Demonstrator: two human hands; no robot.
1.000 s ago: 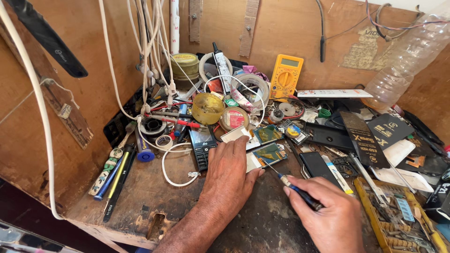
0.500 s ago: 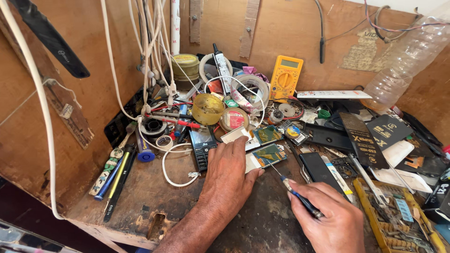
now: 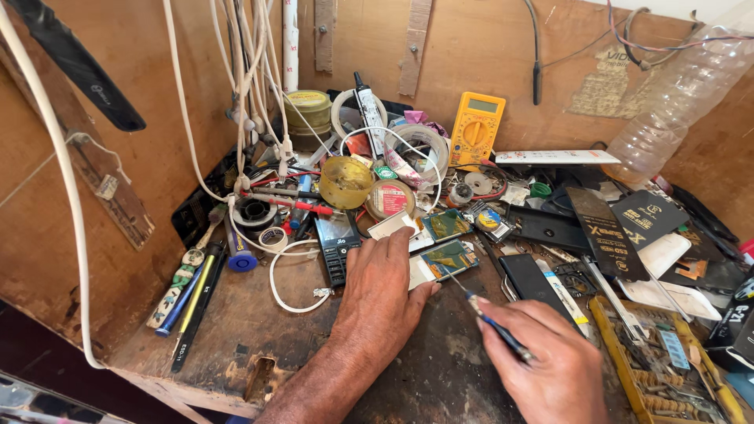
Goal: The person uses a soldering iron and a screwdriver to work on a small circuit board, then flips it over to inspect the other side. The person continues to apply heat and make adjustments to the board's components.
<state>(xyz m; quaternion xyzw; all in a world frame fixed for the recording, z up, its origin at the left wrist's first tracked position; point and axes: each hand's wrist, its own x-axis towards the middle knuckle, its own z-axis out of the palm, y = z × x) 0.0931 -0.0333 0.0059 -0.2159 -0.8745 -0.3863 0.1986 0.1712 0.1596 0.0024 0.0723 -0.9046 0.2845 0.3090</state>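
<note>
Amid clutter, right hand (image 3: 550, 365) grips screwdriver (image 3: 491, 318).

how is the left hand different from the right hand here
The left hand lies flat, palm down, pressing a small board onto the wooden bench; the right hand is curled around a thin blue screwdriver. The left hand grips no tool; the right hand aims its tool's tip toward that board. Both are bare and enter from the bottom edge.
</note>
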